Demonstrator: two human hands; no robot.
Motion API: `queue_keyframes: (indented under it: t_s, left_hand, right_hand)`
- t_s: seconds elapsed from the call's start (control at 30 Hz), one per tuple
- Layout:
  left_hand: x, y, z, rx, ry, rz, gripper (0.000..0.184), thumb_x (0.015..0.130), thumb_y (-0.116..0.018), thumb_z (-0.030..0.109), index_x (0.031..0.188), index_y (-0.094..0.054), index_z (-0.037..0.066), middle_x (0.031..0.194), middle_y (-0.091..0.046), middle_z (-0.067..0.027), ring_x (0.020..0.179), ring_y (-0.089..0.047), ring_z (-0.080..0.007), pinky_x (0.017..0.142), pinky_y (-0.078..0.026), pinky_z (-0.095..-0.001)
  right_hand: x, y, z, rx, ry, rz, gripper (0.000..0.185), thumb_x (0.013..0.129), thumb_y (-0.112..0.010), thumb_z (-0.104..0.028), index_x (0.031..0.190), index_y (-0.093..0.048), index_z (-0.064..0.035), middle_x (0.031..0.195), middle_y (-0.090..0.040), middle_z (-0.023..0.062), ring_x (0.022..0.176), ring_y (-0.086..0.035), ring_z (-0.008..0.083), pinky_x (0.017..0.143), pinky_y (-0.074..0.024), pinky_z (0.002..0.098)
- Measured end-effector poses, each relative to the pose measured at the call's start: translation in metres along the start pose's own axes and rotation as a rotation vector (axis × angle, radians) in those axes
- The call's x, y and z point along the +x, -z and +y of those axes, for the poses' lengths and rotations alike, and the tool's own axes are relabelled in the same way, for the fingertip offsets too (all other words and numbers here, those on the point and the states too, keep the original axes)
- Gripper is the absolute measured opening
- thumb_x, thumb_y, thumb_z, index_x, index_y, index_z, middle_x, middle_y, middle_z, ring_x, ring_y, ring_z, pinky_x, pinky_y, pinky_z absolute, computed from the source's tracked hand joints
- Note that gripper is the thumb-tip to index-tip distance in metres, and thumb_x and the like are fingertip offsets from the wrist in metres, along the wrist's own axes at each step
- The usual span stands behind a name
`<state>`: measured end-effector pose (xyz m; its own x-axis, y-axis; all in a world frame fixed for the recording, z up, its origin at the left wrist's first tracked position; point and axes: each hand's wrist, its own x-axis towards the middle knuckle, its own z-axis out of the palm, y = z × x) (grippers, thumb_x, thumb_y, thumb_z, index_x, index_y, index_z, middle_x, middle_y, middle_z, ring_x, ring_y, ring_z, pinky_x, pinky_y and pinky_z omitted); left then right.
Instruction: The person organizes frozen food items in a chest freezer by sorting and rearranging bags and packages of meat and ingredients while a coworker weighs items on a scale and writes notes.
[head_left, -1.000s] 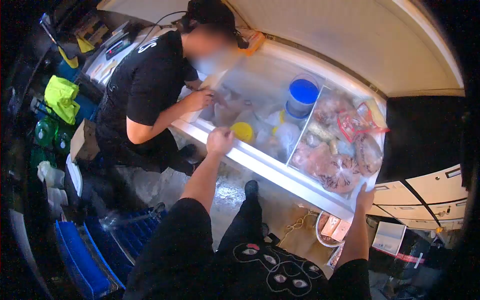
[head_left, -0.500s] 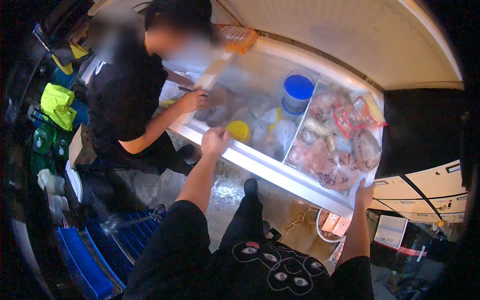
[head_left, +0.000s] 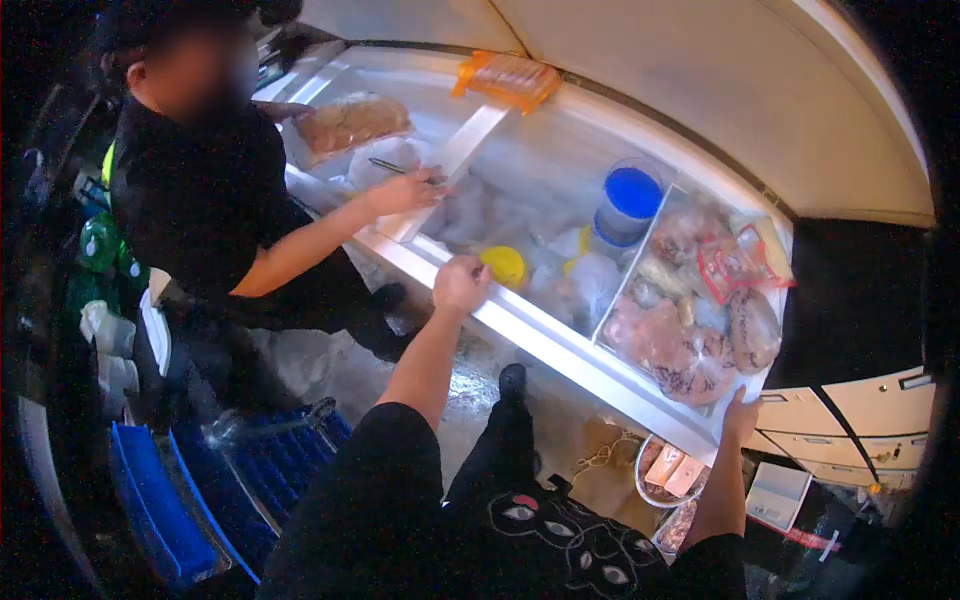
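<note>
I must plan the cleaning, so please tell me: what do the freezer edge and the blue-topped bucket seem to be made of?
Freezer edge: smooth and white, slightly shiny where light catches it; perhaps plastic or painted metal.
Bucket: probably plastic, with smooth, cloudy sides, perhaps partly see-through.

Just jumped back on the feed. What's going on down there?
The camera wearer's left hand rests on the front rim of an open white chest freezer, and the right hand is at its right front corner. A black-shirted co-worker's hand holds a thin dark pen-like stick by the white crossbar. Clear bags of pinkish food fill the right compartment; a translucent blue-topped bucket stands just left of it.
</note>
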<state>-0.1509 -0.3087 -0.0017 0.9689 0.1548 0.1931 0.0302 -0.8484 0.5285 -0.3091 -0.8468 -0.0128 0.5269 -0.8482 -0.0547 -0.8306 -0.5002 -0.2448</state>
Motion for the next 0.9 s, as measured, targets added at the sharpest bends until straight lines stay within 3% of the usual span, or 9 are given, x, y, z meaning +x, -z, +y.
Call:
queue_keyframes:
  t_s: [0.17,0.2,0.33,0.43,0.47,0.53,0.6,0.77,0.9]
  left_hand:
    - [-0.001,0.005,0.002,-0.006,-0.021,0.016,0.019,0.076,-0.064,0.024,0.074,-0.065,0.005,0.079,-0.063,-0.0146,0.078,-0.061,-0.0335,0.071,-0.048,-0.0434]
    - [-0.001,0.005,0.004,-0.015,-0.025,0.049,0.021,0.076,-0.063,0.025,0.072,-0.065,0.005,0.077,-0.063,-0.0153,0.076,-0.060,-0.0344,0.071,-0.049,-0.0442]
    - [-0.001,-0.002,-0.005,-0.030,-0.075,0.078,0.021,0.076,-0.063,0.026,0.070,-0.065,0.006,0.076,-0.063,-0.0157,0.075,-0.061,-0.0339,0.070,-0.048,-0.0450]
    - [-0.007,-0.002,-0.008,-0.035,-0.222,0.084,0.018,0.075,-0.064,0.023,0.070,-0.064,0.005,0.074,-0.063,-0.0150,0.072,-0.061,-0.0334,0.068,-0.048,-0.0441]
    - [-0.011,-0.004,-0.010,-0.115,-0.310,0.107,0.013,0.073,-0.066,0.019,0.073,-0.064,0.006,0.077,-0.063,-0.0133,0.075,-0.060,-0.0321,0.070,-0.047,-0.0426]
    - [-0.040,-0.014,-0.004,-0.162,-0.397,0.347,0.011,0.073,-0.068,0.017,0.077,-0.064,0.007,0.082,-0.063,-0.0113,0.080,-0.059,-0.0313,0.076,-0.045,-0.0413]
    - [-0.078,-0.006,0.009,-0.276,-0.284,0.284,0.012,0.073,-0.068,0.016,0.081,-0.063,0.008,0.085,-0.062,-0.0105,0.084,-0.058,-0.0306,0.081,-0.043,-0.0412]
    - [-0.144,-0.022,-0.004,-0.493,0.050,0.335,0.012,0.075,-0.068,0.009,0.084,-0.062,0.005,0.080,-0.060,-0.0103,0.080,-0.058,-0.0283,0.074,-0.045,-0.0374]
    - [-0.142,-0.012,-0.019,-0.506,0.131,0.331,0.013,0.076,-0.068,0.010,0.085,-0.061,0.004,0.079,-0.059,-0.0106,0.079,-0.058,-0.0267,0.070,-0.047,-0.0356]
  right_hand:
    - [0.002,-0.004,0.000,-0.012,-0.008,0.028,0.069,0.087,-0.046,-0.053,0.125,-0.044,0.0045,0.116,-0.056,0.0289,0.106,-0.055,0.0426,0.089,-0.0439,0.0493]
    - [0.025,-0.029,0.024,0.008,0.078,0.079,0.071,0.087,-0.046,-0.053,0.124,-0.044,0.0079,0.115,-0.055,0.0307,0.107,-0.054,0.0442,0.090,-0.0436,0.0479]
    - [0.019,-0.023,0.019,0.024,0.069,0.047,0.074,0.088,-0.045,-0.052,0.127,-0.041,0.0100,0.119,-0.053,0.0321,0.108,-0.053,0.0449,0.091,-0.0432,0.0475]
    - [0.013,-0.014,0.013,0.019,0.050,-0.005,0.075,0.088,-0.044,-0.053,0.129,-0.039,0.0099,0.120,-0.052,0.0316,0.109,-0.053,0.0442,0.092,-0.0428,0.0474]
    - [0.018,-0.018,0.017,0.020,0.041,-0.013,0.076,0.088,-0.045,-0.054,0.130,-0.039,0.0087,0.120,-0.052,0.0310,0.111,-0.052,0.0432,0.093,-0.0421,0.0475]
    - [0.020,-0.019,0.017,0.035,0.068,0.002,0.076,0.087,-0.045,-0.054,0.130,-0.039,0.0082,0.121,-0.052,0.0304,0.111,-0.052,0.0430,0.093,-0.0421,0.0480]
    - [0.030,-0.033,0.029,0.020,0.081,0.067,0.078,0.087,-0.045,-0.056,0.131,-0.039,0.0077,0.122,-0.052,0.0290,0.110,-0.053,0.0432,0.093,-0.0424,0.0483]
    - [0.024,-0.024,0.026,0.033,0.084,0.009,0.078,0.087,-0.045,-0.056,0.131,-0.038,0.0081,0.123,-0.051,0.0298,0.113,-0.051,0.0435,0.094,-0.0422,0.0473]
    - [0.024,-0.028,0.025,0.021,0.121,0.085,0.079,0.088,-0.043,-0.057,0.130,-0.039,0.0094,0.121,-0.053,0.0303,0.112,-0.052,0.0428,0.091,-0.0434,0.0480]
